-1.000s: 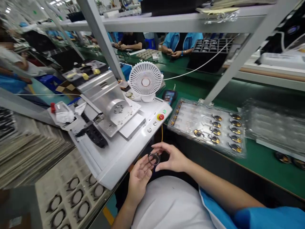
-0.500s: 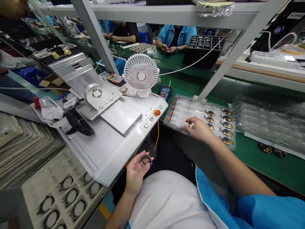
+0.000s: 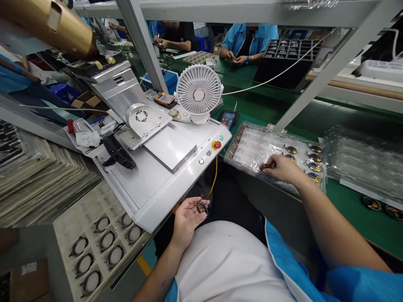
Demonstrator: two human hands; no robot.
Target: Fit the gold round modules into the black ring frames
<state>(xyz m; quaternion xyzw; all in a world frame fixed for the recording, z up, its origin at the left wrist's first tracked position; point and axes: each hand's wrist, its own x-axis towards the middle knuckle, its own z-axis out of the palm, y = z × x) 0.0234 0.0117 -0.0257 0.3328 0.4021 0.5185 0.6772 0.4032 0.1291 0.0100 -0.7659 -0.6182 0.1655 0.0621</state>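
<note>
"What do the hands have?"

"The left hand (image 3: 187,222) is cupped palm up, a small dark ring (image 3: 202,207) held at its fingertips, just beside the front edge of a white machine (image 3: 170,184)."

"And the right hand (image 3: 285,168)?"

"Its fingers are closed on a gold disc (image 3: 267,166), which lies in a clear plastic tray (image 3: 270,133) on the green table (image 3: 355,218)."

"Where's that disc from the ring?"

"Forward and to the person's right, well apart. The tray's long axis runs roughly across the person's front, and the right hand is much the nearer."
</note>
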